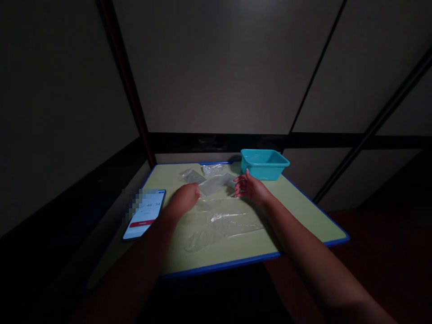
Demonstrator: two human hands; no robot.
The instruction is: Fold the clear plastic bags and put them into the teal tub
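Note:
A clear, crinkled plastic bag (219, 220) lies spread over the near middle of the small table, its outline faint. At its upper left edge is my left hand (187, 197), fingers closed, seemingly pinching the film; the fingertips are partly hidden. My right hand (251, 188) is above the bag's upper right side, with loosely curled fingers apart and nothing visible in them. Just beyond the hands lie a flat, greyish translucent packet (213, 184) and a smaller clear packet (193, 176). A crumpled clear plastic bundle (212, 169) rests near the back edge.
A turquoise plastic basin (265, 165) stands at the back right corner, close behind my right hand. A phone with a lit screen (145, 213) lies along the left side. The pale yellow table (303, 220) has a blue rim, and panelled walls (219, 81) rise behind it.

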